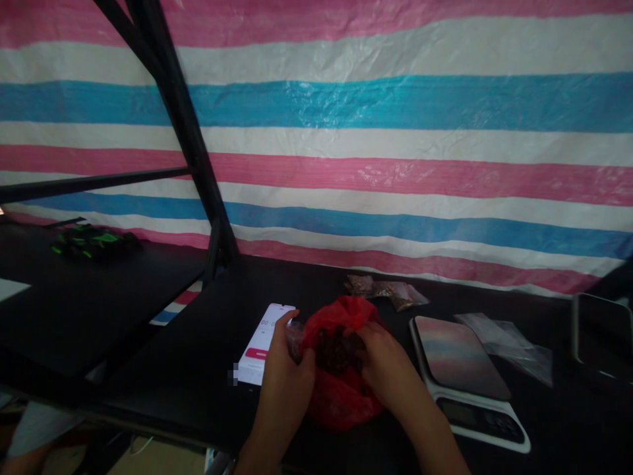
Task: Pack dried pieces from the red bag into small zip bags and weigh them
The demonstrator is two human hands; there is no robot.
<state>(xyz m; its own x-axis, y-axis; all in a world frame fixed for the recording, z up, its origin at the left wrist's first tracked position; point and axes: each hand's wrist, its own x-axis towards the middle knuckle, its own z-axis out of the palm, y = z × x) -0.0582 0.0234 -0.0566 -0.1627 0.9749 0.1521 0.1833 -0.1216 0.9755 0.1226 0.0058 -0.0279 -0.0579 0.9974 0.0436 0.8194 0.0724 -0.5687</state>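
A red plastic bag [341,402] stands open on the black table, with dark brown pieces [332,349] inside. At its left side my left hand [289,369] is closed round a small clear plastic bag [295,338], thumb near the red rim. My right hand [378,356] reaches into the red bag from the right, its fingers bent at the dark pieces; the fingertips are hidden. Just left of my left hand lies a lit phone [257,349]. A kitchen scale [459,359] with a bare silver plate sits right of my right hand.
Small filled clear bags [395,291] lie behind the red bag. Flat clear bags [514,343] lie beyond the scale, and a dark framed object [601,333] is at the far right. A green-black toy car [93,242] sits on the left table [64,316]. A metal post [190,145] rises behind.
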